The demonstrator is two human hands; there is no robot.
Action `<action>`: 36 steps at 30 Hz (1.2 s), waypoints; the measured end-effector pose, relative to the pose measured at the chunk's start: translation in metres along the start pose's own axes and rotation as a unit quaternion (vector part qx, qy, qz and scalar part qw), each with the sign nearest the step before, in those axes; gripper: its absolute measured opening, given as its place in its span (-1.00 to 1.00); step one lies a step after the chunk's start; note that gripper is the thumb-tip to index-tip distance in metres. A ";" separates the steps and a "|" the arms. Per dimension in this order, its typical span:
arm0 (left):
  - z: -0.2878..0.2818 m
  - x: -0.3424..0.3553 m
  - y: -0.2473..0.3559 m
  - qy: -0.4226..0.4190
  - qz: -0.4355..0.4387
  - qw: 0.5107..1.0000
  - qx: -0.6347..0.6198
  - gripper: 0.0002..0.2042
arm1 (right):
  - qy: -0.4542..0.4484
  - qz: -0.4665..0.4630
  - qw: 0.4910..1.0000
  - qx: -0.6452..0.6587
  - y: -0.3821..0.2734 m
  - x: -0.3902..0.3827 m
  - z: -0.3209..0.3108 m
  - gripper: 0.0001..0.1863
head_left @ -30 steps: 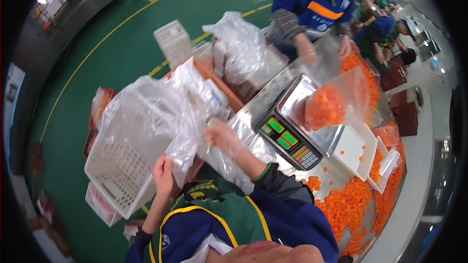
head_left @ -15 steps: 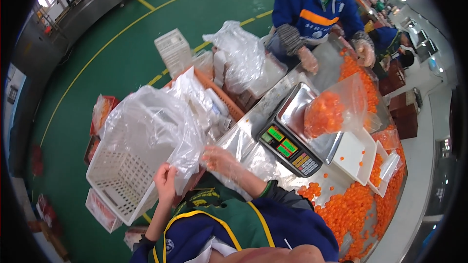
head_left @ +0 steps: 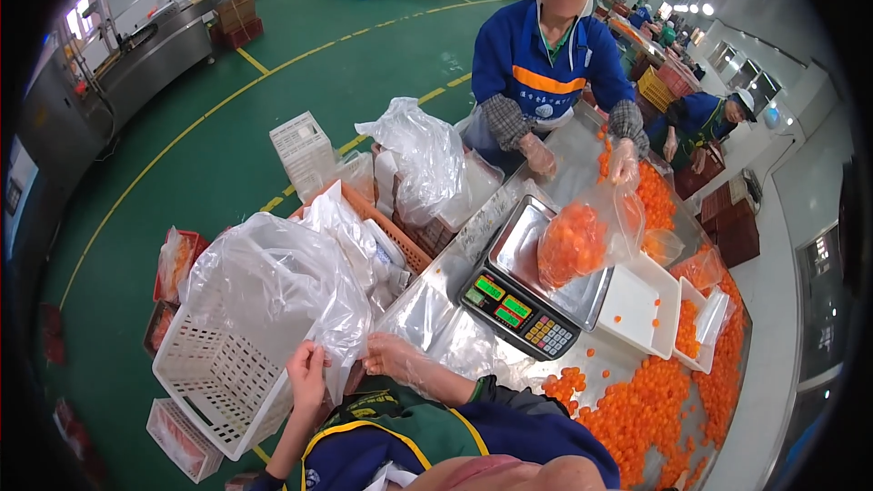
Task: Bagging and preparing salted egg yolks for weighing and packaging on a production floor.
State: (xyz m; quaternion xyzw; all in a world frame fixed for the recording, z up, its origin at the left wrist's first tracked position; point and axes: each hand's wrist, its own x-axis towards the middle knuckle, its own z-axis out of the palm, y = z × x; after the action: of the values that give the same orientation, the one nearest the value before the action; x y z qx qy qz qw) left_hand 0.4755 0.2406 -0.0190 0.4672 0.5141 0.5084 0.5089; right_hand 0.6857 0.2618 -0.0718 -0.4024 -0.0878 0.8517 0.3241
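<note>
My left hand [head_left: 306, 368] pinches the edge of a large clear plastic bag [head_left: 264, 264] draped over a white perforated basket [head_left: 232, 405]. My right hand [head_left: 391, 355], in a clear glove, is closed on the bag's right side. Right of my hands is a black digital scale [head_left: 514, 314] on the steel table [head_left: 436, 300], carrying a bag of orange round pieces [head_left: 571, 245]. A co-worker's gloved hand [head_left: 624, 162] grips that bag's top.
The co-worker [head_left: 546, 64] stands across the table; others work farther right. White trays [head_left: 632, 300] and loose orange pieces [head_left: 627, 409] lie at the right. An orange crate [head_left: 409, 245] holds packaging. Steel machinery [head_left: 136, 64] stands across the green floor.
My right hand has moved down and left to the bag's edge. The co-worker has reached onto the bag on the scale. The view has tilted up, showing more of the room.
</note>
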 end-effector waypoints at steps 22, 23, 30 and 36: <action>0.001 0.061 0.061 0.027 0.221 0.961 0.167 -0.93 | -0.100 0.026 0.974 -0.203 -0.005 -0.033 0.015 -0.56; 0.005 0.069 0.068 0.024 0.232 0.958 0.168 -0.94 | -0.112 0.012 0.968 -0.222 -0.009 -0.035 0.021 -0.50; 0.028 0.114 0.112 0.039 0.339 0.911 0.233 -0.90 | 0.018 -0.239 0.933 -0.268 -0.029 -0.028 0.024 0.21; 0.053 0.136 0.148 0.013 0.413 0.856 0.311 -0.80 | 0.046 -0.393 0.838 -0.377 -0.050 -0.007 0.048 0.24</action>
State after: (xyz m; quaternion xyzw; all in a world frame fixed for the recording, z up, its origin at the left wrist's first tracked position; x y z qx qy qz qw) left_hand 0.5171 0.3860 0.1235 0.7636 0.4123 0.4914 0.0739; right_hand 0.6776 0.3012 -0.0149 -0.4639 -0.5377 0.5344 0.4583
